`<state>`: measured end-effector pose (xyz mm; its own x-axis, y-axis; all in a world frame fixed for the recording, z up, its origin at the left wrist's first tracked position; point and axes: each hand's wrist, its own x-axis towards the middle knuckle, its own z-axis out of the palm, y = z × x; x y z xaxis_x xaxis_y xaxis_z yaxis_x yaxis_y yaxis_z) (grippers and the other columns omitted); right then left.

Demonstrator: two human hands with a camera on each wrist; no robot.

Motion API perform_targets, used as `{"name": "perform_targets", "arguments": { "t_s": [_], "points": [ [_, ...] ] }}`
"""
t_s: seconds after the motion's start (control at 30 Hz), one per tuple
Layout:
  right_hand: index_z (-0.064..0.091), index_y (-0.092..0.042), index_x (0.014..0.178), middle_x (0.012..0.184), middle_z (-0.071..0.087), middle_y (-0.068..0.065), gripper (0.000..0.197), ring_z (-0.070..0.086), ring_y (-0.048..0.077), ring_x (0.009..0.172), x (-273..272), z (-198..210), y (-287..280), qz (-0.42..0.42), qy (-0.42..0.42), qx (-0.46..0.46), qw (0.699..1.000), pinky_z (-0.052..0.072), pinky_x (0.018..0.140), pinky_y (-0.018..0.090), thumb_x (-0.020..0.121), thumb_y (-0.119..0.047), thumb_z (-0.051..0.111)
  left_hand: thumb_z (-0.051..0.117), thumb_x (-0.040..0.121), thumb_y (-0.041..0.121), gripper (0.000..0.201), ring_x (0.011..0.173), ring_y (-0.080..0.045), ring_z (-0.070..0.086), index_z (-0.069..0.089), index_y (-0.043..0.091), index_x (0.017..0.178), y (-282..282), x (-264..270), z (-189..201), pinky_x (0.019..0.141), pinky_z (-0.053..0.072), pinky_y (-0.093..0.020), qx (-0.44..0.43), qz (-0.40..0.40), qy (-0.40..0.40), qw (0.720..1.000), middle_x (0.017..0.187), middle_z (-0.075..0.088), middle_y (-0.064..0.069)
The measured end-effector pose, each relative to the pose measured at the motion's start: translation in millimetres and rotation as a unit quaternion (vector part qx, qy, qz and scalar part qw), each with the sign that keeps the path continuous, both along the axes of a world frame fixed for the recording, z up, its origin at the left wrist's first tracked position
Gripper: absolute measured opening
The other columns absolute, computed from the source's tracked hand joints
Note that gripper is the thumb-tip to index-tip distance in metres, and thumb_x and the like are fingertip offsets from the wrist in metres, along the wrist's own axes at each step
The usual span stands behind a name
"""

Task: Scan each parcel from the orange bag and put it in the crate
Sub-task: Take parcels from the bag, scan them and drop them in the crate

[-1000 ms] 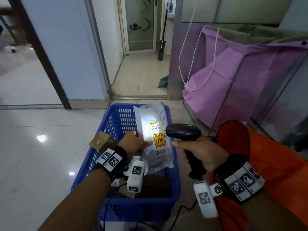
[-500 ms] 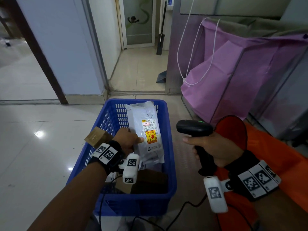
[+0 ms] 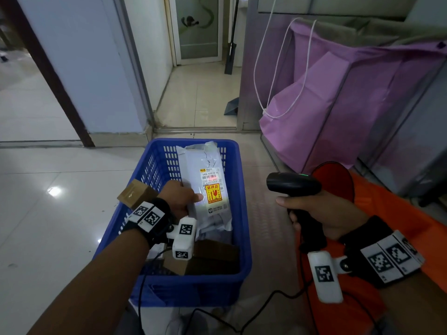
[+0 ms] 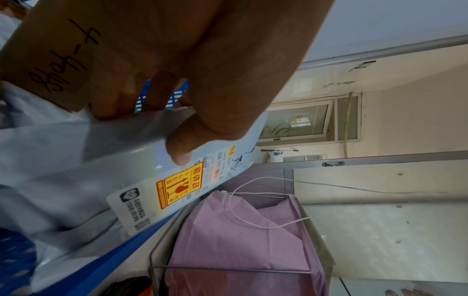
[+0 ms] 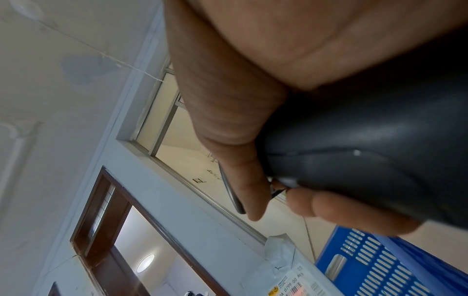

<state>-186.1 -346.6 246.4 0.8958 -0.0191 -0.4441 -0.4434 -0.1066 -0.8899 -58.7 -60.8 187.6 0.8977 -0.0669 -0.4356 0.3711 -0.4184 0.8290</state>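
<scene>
My left hand [image 3: 180, 198] grips a grey plastic parcel [image 3: 203, 182] with a white label and a yellow sticker, holding it over the blue crate [image 3: 238, 240]. The thumb [image 4: 181, 148] presses on the parcel's [image 4: 76, 176] face and the other fingers curl behind it. A red scan glow lies on the label's barcode [image 3: 212, 177]. My right hand [image 3: 324, 213] grips a black barcode scanner [image 3: 294, 184], pointed left at the parcel. In the right wrist view the fingers [image 5: 329, 208] wrap the scanner's handle [image 5: 367, 140]. The orange bag [image 3: 377, 213] lies under my right forearm.
Brown cardboard boxes [image 3: 212, 257] lie in the crate, and one small box [image 3: 135, 193] sits at its left rim. A purple sack on a metal frame [image 3: 338, 105] stands at the right. The scanner's cable [image 3: 242, 317] runs across the tiled floor in front.
My left hand has lowered the parcel toward the crate. The right hand with the scanner has drawn back to the right, away from the label.
</scene>
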Motion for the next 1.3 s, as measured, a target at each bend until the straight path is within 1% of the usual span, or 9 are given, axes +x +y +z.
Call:
{"name": "perform_targets", "arguments": {
  "t_s": [0.17, 0.33, 0.67, 0.77, 0.87, 1.03, 1.13, 1.2, 1.3],
  "points": [
    [0.066, -0.011, 0.092, 0.065, 0.054, 0.007, 0.013, 0.054, 0.014, 0.053, 2, 1, 3, -0.017, -0.015, 0.019, 1.0, 0.047, 0.05, 0.028, 0.086, -0.018, 0.076, 0.068, 0.09, 0.0, 0.031, 0.109, -0.039, 0.067, 0.062, -0.001, 0.121, -7, -5, 6, 0.062, 0.062, -0.041, -0.073, 0.024, 0.061, 0.995, 0.118, 0.07, -0.017],
    [0.065, -0.014, 0.089, 0.061, 0.053, 0.006, 0.012, 0.052, 0.013, 0.048, 2, 0, 5, -0.021, -0.001, 0.009, 1.0, 0.047, 0.045, 0.026, 0.086, -0.016, 0.076, 0.069, 0.089, 0.001, 0.031, 0.108, -0.038, 0.068, 0.063, 0.0, 0.12, -7, -3, 2, 0.084, 0.06, -0.052, -0.068, 0.027, 0.061, 0.995, 0.117, 0.071, -0.015],
    [0.067, -0.007, 0.106, 0.063, 0.055, 0.008, 0.029, 0.053, 0.016, 0.049, 2, -4, -12, -0.046, -0.015, 0.017, 0.999, 0.048, 0.048, 0.029, 0.083, -0.02, 0.078, 0.07, 0.089, 0.001, 0.038, 0.111, -0.04, 0.066, 0.06, -0.002, 0.125, 1, 8, -5, 0.082, 0.06, -0.054, -0.064, 0.052, 0.063, 0.995, 0.12, 0.069, -0.017],
    [0.069, -0.008, 0.104, 0.063, 0.056, 0.008, 0.025, 0.054, 0.016, 0.049, 3, -3, -23, -0.085, -0.037, 0.001, 0.996, 0.048, 0.045, 0.028, 0.084, -0.019, 0.079, 0.071, 0.082, 0.021, 0.05, 0.108, -0.043, 0.067, 0.061, -0.003, 0.125, 16, 34, -38, 0.09, 0.057, -0.058, -0.012, 0.097, 0.019, 0.995, 0.12, 0.068, -0.022],
    [0.07, -0.013, 0.087, 0.06, 0.056, 0.011, 0.013, 0.052, 0.019, 0.045, -1, -2, -45, -0.162, -0.058, -0.038, 0.984, 0.046, 0.043, 0.025, 0.083, -0.02, 0.08, 0.07, 0.071, 0.041, 0.064, 0.103, -0.041, 0.068, 0.064, -0.003, 0.116, 19, 46, -55, 0.091, 0.057, -0.049, 0.086, 0.11, -0.053, 0.989, 0.114, 0.07, -0.021],
    [0.07, -0.017, 0.088, 0.062, 0.059, 0.007, 0.012, 0.054, 0.01, 0.038, -23, -7, -100, -0.289, -0.087, -0.128, 0.945, 0.047, 0.037, 0.021, 0.083, -0.019, 0.081, 0.061, 0.09, 0.032, 0.041, 0.072, -0.036, 0.066, 0.061, -0.009, 0.087, -30, -1, -16, 0.072, 0.056, -0.053, 0.071, -0.051, -0.166, 0.982, 0.079, 0.065, -0.027],
    [0.072, -0.015, 0.093, 0.065, 0.064, 0.006, 0.016, 0.057, 0.011, 0.043, -41, -17, -133, -0.33, -0.108, -0.204, 0.915, 0.047, 0.037, 0.018, 0.081, -0.021, 0.082, 0.06, 0.098, 0.014, 0.027, 0.066, -0.031, 0.065, 0.062, -0.011, 0.086, -71, -21, -21, 0.065, 0.053, -0.042, 0.044, -0.156, -0.164, 0.973, 0.074, 0.069, -0.021],
    [0.074, -0.017, 0.092, 0.066, 0.067, 0.007, 0.016, 0.059, 0.011, 0.044, -54, -27, -157, -0.334, -0.129, -0.248, 0.9, 0.053, 0.043, 0.024, 0.079, -0.02, 0.083, 0.062, 0.097, 0.011, 0.019, 0.062, -0.022, 0.065, 0.066, 0.0, 0.083, -103, -31, -33, 0.065, 0.054, -0.04, 0.041, -0.25, -0.14, 0.957, 0.067, 0.07, -0.008],
    [0.073, -0.018, 0.079, 0.064, 0.069, 0.009, 0.013, 0.063, 0.016, 0.051, -74, -42, -192, -0.313, -0.138, -0.295, 0.892, 0.058, 0.059, 0.039, 0.076, -0.023, 0.085, 0.064, 0.096, 0.018, 0.015, 0.066, -0.022, 0.069, 0.067, 0.007, 0.086, -162, -44, -62, 0.07, 0.059, -0.041, 0.06, -0.365, -0.098, 0.924, 0.076, 0.075, -0.012]
  ]
}}
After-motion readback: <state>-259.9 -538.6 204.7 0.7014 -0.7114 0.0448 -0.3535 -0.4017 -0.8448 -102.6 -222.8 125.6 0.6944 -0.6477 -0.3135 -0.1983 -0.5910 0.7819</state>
